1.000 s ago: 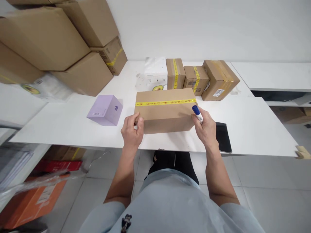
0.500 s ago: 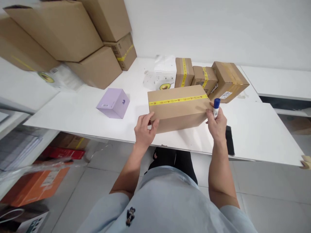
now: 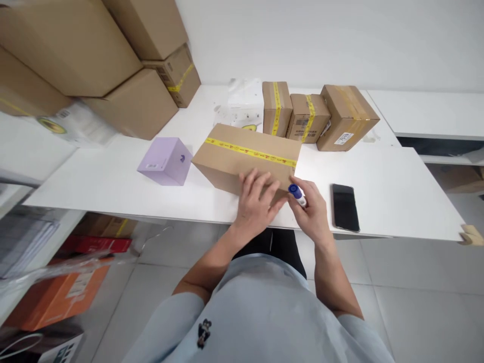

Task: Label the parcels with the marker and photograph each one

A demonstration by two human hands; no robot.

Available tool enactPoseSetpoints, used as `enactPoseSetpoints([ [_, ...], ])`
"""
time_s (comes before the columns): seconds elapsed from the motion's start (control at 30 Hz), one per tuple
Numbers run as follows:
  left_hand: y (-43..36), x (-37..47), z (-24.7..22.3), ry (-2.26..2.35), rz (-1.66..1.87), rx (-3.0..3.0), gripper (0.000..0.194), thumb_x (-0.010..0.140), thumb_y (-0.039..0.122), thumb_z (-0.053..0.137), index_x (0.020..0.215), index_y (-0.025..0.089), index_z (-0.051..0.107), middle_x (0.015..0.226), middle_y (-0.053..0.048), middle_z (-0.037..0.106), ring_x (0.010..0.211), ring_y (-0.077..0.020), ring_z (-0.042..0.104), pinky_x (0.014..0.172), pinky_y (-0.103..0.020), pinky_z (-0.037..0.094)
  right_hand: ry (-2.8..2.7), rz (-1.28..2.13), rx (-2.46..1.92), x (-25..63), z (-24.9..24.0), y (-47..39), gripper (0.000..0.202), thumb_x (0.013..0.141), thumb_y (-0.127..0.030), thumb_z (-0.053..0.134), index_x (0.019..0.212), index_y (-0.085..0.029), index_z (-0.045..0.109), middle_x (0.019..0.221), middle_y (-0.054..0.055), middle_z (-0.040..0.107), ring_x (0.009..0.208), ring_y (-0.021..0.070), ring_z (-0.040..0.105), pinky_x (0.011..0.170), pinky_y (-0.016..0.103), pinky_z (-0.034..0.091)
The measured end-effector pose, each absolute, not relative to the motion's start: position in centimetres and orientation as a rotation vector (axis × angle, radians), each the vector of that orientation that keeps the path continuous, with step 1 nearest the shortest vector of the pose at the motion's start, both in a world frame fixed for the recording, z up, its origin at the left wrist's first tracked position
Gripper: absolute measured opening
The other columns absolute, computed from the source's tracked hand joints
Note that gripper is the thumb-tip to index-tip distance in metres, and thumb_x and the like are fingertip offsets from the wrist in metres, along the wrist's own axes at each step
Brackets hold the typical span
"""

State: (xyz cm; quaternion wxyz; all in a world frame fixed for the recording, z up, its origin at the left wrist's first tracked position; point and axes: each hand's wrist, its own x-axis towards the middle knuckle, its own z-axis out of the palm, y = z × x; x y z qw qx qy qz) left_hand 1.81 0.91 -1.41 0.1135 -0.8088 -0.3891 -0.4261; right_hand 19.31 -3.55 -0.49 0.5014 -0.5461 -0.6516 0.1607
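One brown carton (image 3: 227, 161), banded with yellow tape (image 3: 249, 152), sitting askew on the white table (image 3: 393, 196) near its front edge, the left hand (image 3: 255, 204) laid over its near edge with fingers spread. One white marker (image 3: 297, 195), blue-capped, held in the curled right hand (image 3: 312, 209) (whose fingertips are close by the carton's near right corner; contact cannot be told). Also on the table: one lilac box (image 3: 166, 161) to the left, one dark phone (image 3: 345, 207) to the right, three smaller cartons (image 3: 308, 118) behind.

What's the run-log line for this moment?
left hand: touching taped box | right hand: holding marker beside box | phone: on white table, right of right hand
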Motion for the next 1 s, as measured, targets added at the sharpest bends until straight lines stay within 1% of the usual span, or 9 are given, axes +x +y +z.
enactPoseSetpoints([
  [0.07,0.3,3.0,-1.9,-1.1,-1.269,-2.352,0.039,0.089,0.049,0.067,0.114,0.02,0.064,0.122,-0.013,0.066,0.129,-0.0343,0.053,0.116,-0.057,0.034,-1.523,0.491,-1.327,20.0,-0.3,-3.3,0.032,0.092,-0.033,0.059,0.122,-0.025,0.065,0.114,0.007,0.071,0.078,0.0164,0.067,0.06,0.029,0.056],
  [0.17,1.1,3.6,-2.5,-1.054,-1.339,-2.263,0.033,0.087,0.047,0.07,0.107,0.021,0.064,0.115,-0.01,0.068,0.125,-0.0335,0.057,0.115,-0.057,0.037,-1.395,0.523,-1.366,21.1,-0.3,-1.8,0.029,0.094,-0.036,0.056,0.119,-0.026,0.067,0.11,0.004,0.074,0.062,0.0125,0.063,0.058,0.031,0.057],
  [0.27,2.5,3.5,-2.6,-1.026,-1.385,-2.235,0.023,0.086,0.039,0.07,0.1,0.022,0.063,0.108,-0.007,0.068,0.121,-0.0324,0.06,0.113,-0.057,0.04,-1.426,0.365,-1.318,21.8,-0.6,0.2,0.031,0.095,-0.034,0.056,0.122,-0.026,0.067,0.124,0.007,0.07,0.09,0.0201,0.071,0.079,0.04,0.062],
  [0.33,3.3,3.1,-2.4,-0.999,-1.434,-2.261,0.019,0.085,0.033,0.068,0.098,0.022,0.061,0.105,-0.006,0.068,0.121,-0.0314,0.062,0.113,-0.057,0.042,-1.51,0.251,-1.256,21.8,-0.9,1.1,0.03,0.095,-0.032,0.056,0.122,-0.026,0.068,0.134,0.008,0.065,0.117,0.0248,0.066,0.098,0.046,0.057],
  [0.43,4.1,1.8,-2.1,-0.911,-1.532,-2.358,0.015,0.083,0.021,0.063,0.097,0.021,0.059,0.102,-0.005,0.068,0.12,-0.0271,0.064,0.112,-0.052,0.046,-1.641,0.187,-1.186,21.5,-1.2,1.3,0.032,0.095,-0.027,0.055,0.125,-0.027,0.066,0.139,0.009,0.063,0.129,0.0253,0.06,0.108,0.047,0.051],
  [0.6,5.5,-0.6,-1.8,-0.816,-1.585,-2.575,0.029,0.084,0.015,0.057,0.112,0.022,0.06,0.107,-0.006,0.067,0.12,-0.0226,0.065,0.113,-0.047,0.048,-1.776,0.182,-1.168,20.2,-1.0,-0.1,0.053,0.089,-0.009,0.049,0.137,-0.031,0.058,0.145,0.007,0.058,0.13,0.0236,0.06,0.092,0.037,0.063],
  [0.7,6.3,-1.5,-1.7,-0.728,-1.64,-2.651,0.028,0.088,0.019,0.057,0.115,0.023,0.062,0.108,-0.005,0.068,0.119,-0.0221,0.066,0.113,-0.046,0.048,-1.854,0.118,-1.195,19.2,-0.8,-0.3,0.064,0.086,-0.003,0.044,0.144,-0.03,0.052,0.151,0.007,0.052,0.128,0.0221,0.061,0.093,0.034,0.062],
  [0.87,6.6,-1.2,-1.8,-0.719,-1.695,-2.682,0.019,0.094,0.027,0.055,0.112,0.024,0.063,0.107,-0.005,0.067,0.121,-0.0218,0.065,0.113,-0.045,0.048,-1.949,0.005,-1.342,18.0,-0.7,-0.1,0.063,0.084,-0.003,0.045,0.141,-0.027,0.055,0.149,0.007,0.055,0.111,0.0226,0.071,0.087,0.035,0.064],
  [1.0,6.4,0.1,-2.8,-0.871,-1.721,-2.536,0.012,0.094,0.025,0.058,0.105,0.024,0.063,0.105,-0.003,0.064,0.12,-0.0192,0.064,0.114,-0.043,0.047,-1.88,0.039,-1.399,17.3,-1.0,-0.4,0.058,0.087,-0.007,0.047,0.141,-0.028,0.052,0.148,0.007,0.055,0.121,0.0248,0.066,0.079,0.033,0.066],
])
